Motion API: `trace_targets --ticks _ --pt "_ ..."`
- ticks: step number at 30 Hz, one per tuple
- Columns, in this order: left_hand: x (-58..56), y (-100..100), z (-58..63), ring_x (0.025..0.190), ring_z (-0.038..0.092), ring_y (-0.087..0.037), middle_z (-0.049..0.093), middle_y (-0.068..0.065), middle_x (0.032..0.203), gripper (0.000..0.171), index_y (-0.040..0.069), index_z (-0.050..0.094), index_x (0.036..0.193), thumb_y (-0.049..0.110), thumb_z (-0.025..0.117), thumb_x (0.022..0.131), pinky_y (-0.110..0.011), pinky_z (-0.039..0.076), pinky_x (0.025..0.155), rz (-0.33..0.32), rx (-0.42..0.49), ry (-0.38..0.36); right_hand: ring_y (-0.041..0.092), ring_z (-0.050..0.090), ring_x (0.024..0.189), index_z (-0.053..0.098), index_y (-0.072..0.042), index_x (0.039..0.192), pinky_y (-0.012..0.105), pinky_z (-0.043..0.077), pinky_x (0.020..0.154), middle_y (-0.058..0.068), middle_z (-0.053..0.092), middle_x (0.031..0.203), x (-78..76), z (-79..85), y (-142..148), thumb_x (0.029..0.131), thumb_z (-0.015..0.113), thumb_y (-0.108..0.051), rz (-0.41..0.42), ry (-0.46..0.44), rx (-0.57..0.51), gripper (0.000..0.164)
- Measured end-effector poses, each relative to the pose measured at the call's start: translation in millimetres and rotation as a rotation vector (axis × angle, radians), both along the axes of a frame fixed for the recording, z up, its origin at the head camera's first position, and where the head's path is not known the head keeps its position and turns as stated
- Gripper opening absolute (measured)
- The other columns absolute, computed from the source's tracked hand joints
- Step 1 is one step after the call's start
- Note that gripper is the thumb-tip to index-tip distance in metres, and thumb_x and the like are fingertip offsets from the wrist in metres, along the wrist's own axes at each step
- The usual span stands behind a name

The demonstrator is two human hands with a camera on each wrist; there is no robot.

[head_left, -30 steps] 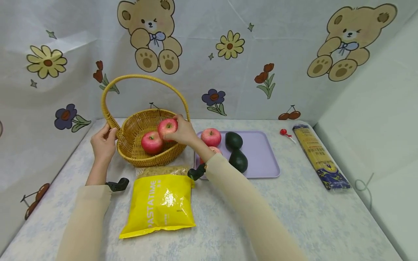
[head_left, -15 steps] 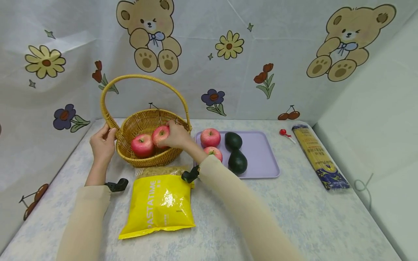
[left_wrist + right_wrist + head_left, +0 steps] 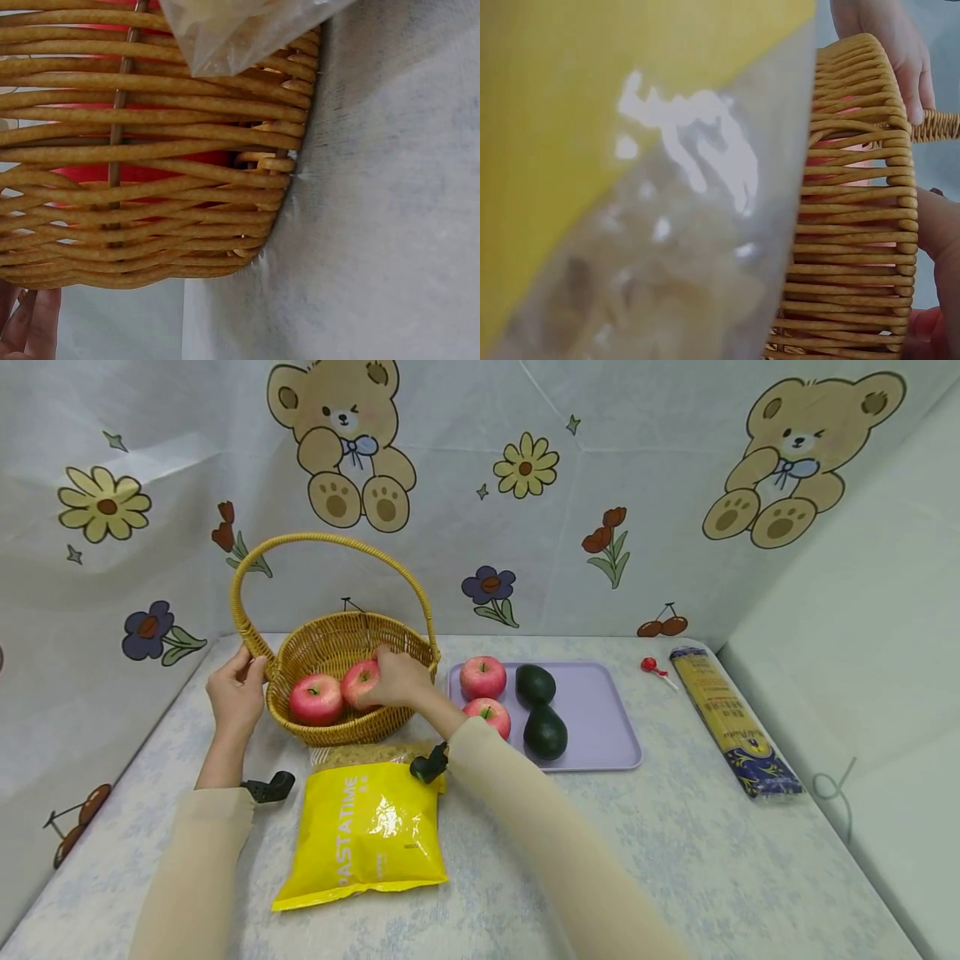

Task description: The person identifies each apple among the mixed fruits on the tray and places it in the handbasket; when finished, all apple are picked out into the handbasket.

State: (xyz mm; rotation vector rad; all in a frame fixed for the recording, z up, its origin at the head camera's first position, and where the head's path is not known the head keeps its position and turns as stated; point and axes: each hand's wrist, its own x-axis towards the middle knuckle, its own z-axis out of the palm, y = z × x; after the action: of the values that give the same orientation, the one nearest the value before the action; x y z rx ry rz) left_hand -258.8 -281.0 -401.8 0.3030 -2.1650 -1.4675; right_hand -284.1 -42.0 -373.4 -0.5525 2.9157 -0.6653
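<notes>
In the head view, my left hand [image 3: 236, 689] grips the wicker basket [image 3: 375, 722] at its left side, where the tall handle [image 3: 330, 537] joins the rim. Inside the basket, my right hand [image 3: 401, 681] holds an apple [image 3: 360, 683] at its right side, partly covering it. Against that apple's left lies another apple [image 3: 316, 699]. The left wrist view shows the woven wall [image 3: 150, 150] close up, red showing through its gaps, and fingers [image 3: 43, 322] at the lower left corner. In the right wrist view a shiny bag [image 3: 630, 187] covers much of the scene.
A yellow pasta bag [image 3: 367, 835] lies in front of the basket. Right of the basket, a lilac tray [image 3: 603, 718] bears two apples [image 3: 483, 677] and two avocados [image 3: 545, 732]. Farther right are a lollipop [image 3: 651, 665] and a long pasta packet [image 3: 735, 718].
My right hand has moved left and slightly down inside the basket with its apple, and the other apple has shifted left. The left hand keeps its place on the basket.
</notes>
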Motion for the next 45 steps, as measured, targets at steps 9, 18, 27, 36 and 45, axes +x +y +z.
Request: trace_targets --ticks 9,18,27,36,45 --pt "0.2 1 -0.3 0.087 0.056 0.010 0.057 -0.013 0.139 0.039 0.013 0.054 0.139 0.016 0.053 0.101 -0.001 0.050 0.075 -0.005 0.007 0.019 0.017 0.061 0.080 0.052 -0.017 0.111 0.030 0.049 0.057 -0.001 0.061 0.090 -5.4 -3.7 -2 0.074 0.073 -0.057 -0.014 0.060 0.144 0.058" --pt "0.4 1 0.6 0.089 0.056 0.009 0.059 -0.015 0.137 0.039 0.012 0.054 0.139 0.017 0.052 0.101 -0.002 0.051 0.076 -0.005 -0.013 0.014 0.021 0.056 0.119 0.052 -0.018 0.139 0.036 0.054 0.092 0.003 0.056 0.134 -8.6 -6.6 -3 0.074 0.075 -0.059 -0.019 0.074 0.162 0.080" --pt "0.3 0 -1.7 0.091 0.057 0.009 0.060 -0.014 0.136 0.039 0.016 0.053 0.140 0.019 0.053 0.101 -0.006 0.053 0.079 0.008 -0.035 0.003 0.024 0.049 0.130 0.052 -0.019 0.140 0.037 0.048 0.106 0.008 0.047 0.146 -10.2 -6.5 -2 0.076 0.077 -0.056 -0.020 0.058 0.139 0.078" --pt "3.0 -1 -2.2 0.092 0.057 0.010 0.060 -0.012 0.136 0.039 0.016 0.054 0.140 0.021 0.052 0.101 -0.007 0.053 0.081 0.015 -0.057 0.005 0.019 0.059 0.109 0.063 -0.013 0.123 0.034 0.054 0.090 0.004 0.064 0.115 -12.9 -4.9 1 0.076 0.082 -0.031 0.024 0.077 0.049 0.053" --pt "-1.2 -1 -3.2 0.091 0.057 0.009 0.061 -0.015 0.133 0.038 0.015 0.055 0.139 0.019 0.053 0.101 -0.006 0.053 0.080 0.008 -0.036 0.016 0.023 0.055 0.120 0.059 -0.014 0.134 0.034 0.052 0.099 0.008 0.056 0.133 -12.9 -3.5 -2 0.077 0.083 -0.033 0.000 0.087 0.071 0.065"
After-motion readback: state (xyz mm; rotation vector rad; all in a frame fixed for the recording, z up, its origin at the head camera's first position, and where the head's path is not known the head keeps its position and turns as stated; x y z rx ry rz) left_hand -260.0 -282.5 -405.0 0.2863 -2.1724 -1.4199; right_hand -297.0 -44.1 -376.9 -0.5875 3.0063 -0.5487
